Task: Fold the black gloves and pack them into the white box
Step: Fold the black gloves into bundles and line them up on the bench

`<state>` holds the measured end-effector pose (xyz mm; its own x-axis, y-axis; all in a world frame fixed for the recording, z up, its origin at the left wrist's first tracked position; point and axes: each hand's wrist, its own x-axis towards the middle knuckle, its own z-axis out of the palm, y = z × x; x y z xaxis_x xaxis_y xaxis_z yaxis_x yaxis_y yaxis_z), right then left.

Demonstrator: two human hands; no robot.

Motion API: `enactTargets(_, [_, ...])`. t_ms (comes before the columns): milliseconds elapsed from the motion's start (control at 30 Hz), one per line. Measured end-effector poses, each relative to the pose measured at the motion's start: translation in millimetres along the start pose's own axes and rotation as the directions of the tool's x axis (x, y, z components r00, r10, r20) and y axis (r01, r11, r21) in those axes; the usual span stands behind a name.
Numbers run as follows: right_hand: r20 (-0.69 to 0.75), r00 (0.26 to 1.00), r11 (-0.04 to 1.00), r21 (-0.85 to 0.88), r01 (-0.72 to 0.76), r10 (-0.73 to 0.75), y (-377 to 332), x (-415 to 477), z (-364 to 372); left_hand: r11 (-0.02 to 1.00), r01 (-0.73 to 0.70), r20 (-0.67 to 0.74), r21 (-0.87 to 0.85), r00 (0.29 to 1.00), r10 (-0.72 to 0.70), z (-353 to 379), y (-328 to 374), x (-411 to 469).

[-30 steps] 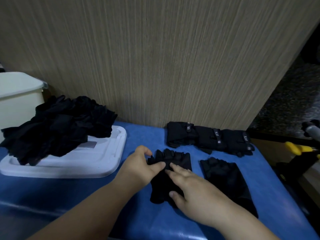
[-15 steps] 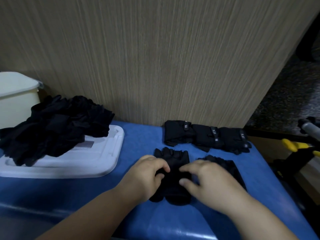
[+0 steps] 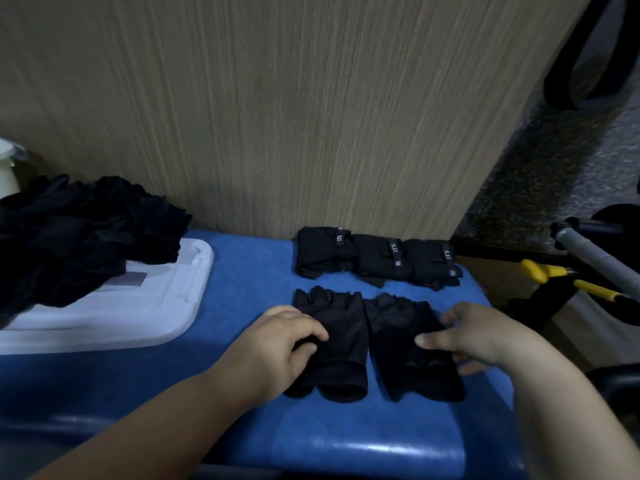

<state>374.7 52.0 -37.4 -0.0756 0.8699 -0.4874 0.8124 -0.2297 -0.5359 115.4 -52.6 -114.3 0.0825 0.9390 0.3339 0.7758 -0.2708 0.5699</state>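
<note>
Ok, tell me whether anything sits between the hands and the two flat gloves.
Nothing visible does. The left hand pinches the left glove at its edge, and the right hand touches the right glove with its thumb.

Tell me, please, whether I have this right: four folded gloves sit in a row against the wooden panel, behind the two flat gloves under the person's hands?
Not quite: the head view shows three folded gloves, not four. They do sit in a row against the wooden panel, behind the two flat gloves under the left hand and right hand.
</note>
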Motion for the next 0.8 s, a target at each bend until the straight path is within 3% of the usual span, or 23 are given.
enactTargets(133, [0.003,0.998,0.998,0.005,0.063,-0.063,1,5,4,0.999,-0.026,0.006,0.029,1.0,0.026,3,5,0])
enactTargets(233, [0.027,0.991,0.975,0.187,0.124,-0.132,2,6,6,0.999,-0.016,0.016,0.033,1.0,0.015,4,7,0])
enactTargets(367, [0.11,0.947,0.794,0.578,0.187,-0.303,-10,-3,12,1.0,0.018,0.025,0.02,1.0,-0.018,2,8,-1])
enactTargets(533, [0.204,0.839,0.635,0.746,0.2,-0.504,-30,-24,23,0.988,0.144,0.079,-0.055,0.987,-0.139,-3,11,1])
enactTargets(633, [0.173,0.832,0.662,0.697,0.275,-0.528,-32,-22,30,0.939,0.271,0.101,-0.212,0.962,-0.255,-7,13,4])
enactTargets(700, [0.098,0.883,0.777,0.526,0.345,-0.459,-28,-13,35,0.886,0.341,0.054,-0.315,0.938,-0.342,-10,15,5])
enactTargets(800, [0.03,0.935,0.904,0.269,0.333,-0.353,-20,0,41,0.851,0.395,0.019,-0.347,0.91,-0.415,-13,17,6])
